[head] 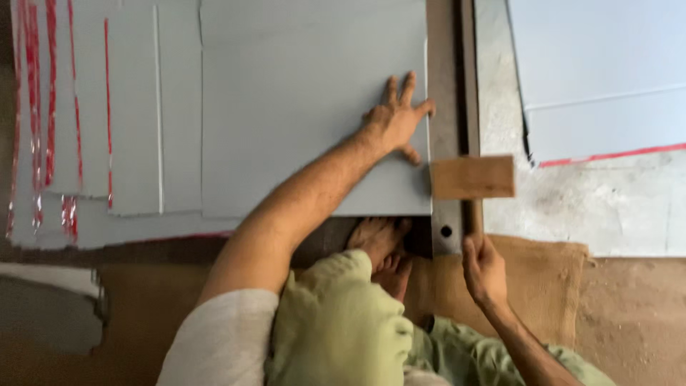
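Note:
My left hand (396,118) lies flat, fingers spread, on a grey metal sheet (300,107), pressing near its right edge. That edge rests along a dark steel bar (446,107) running away from me. My right hand (484,266) is closed around the handle of a wooden mallet, whose block head (473,177) sits over the bar just right of the sheet's near corner. My bare feet (382,246) are tucked under the sheet's near edge.
More grey sheets (128,121) with red-striped edges lie overlapped at the left. Another pale sheet (600,71) with a red edge lies at the upper right on a concrete floor (572,207). A brown jute sack (543,286) is spread under me.

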Available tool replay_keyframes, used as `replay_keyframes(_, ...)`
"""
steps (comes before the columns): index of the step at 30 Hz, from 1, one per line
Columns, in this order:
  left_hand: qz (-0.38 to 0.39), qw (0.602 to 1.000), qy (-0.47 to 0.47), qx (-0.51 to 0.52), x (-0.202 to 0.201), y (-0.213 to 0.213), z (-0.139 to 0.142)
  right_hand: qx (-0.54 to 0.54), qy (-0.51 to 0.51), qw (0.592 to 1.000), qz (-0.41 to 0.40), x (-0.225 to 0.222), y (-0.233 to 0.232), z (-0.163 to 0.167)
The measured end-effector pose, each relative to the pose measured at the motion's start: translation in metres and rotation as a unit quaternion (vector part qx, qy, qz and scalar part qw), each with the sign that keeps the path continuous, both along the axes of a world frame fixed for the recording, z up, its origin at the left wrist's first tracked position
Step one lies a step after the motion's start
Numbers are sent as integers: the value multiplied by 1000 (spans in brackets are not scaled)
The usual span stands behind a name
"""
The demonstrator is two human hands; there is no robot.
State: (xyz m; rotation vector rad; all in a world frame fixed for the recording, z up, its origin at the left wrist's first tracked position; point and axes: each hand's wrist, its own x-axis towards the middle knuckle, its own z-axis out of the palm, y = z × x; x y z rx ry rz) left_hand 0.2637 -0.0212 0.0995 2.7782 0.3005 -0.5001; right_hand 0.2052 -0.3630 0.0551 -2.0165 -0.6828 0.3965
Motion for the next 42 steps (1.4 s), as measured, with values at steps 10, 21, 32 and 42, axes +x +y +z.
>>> replay_keyframes(10,-9,1000,2,29,-2,-1,5,-28,245,952,-180,-28,-19,9)
replay_keyframes(21,3,1000,1,15,4,1,-5,84,299,911,-270,-15,-8,5)
replay_keyframes(32,-6,999,-20,36,8,1,-21,-25,249,954,-167,46,34,-10)
replay_keyframes(42,-27,994,-77,70,20,4,-67,-112,152,980,-60,106,47,-38)
